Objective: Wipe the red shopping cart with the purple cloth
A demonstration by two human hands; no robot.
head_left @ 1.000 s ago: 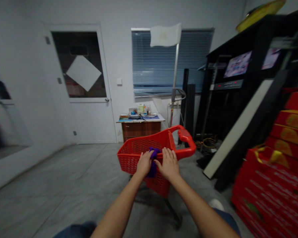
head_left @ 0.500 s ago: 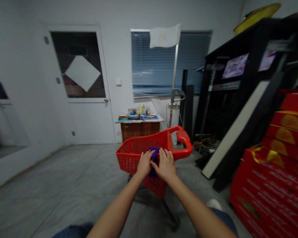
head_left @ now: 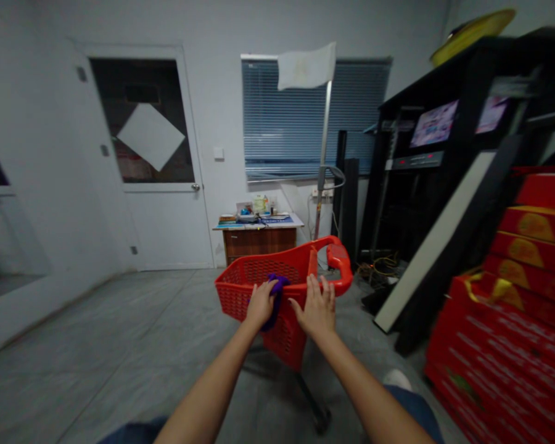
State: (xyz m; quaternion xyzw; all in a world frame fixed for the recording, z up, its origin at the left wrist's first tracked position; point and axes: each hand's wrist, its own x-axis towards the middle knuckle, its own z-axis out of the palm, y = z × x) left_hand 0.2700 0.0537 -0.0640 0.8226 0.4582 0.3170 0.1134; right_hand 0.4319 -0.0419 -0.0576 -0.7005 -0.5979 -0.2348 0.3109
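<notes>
A red plastic mesh shopping cart basket (head_left: pixel 263 271) on wheels stands in front of me, with its curved handle (head_left: pixel 340 262) at the far right end. My left hand (head_left: pixel 261 303) is shut on a purple cloth (head_left: pixel 272 302), pressing it to the basket's rim and outer wall. My right hand (head_left: pixel 317 307) lies on the wall a little to the right, fingers spread, holding nothing. The cloth is partly hidden under my left hand.
Red printed cartons (head_left: pixel 527 271) are stacked at the right beside a black rack with screens (head_left: pixel 435 123). Ahead stand a wooden cabinet (head_left: pixel 259 242) with small items on top, a metal pole (head_left: pixel 322 154), and tangled cables (head_left: pixel 377 268) on the grey floor.
My left hand has slid left along the basket with the cloth, and the gap between my hands has widened. The basket has turned slightly, and my right hand's fingers have lifted and spread.
</notes>
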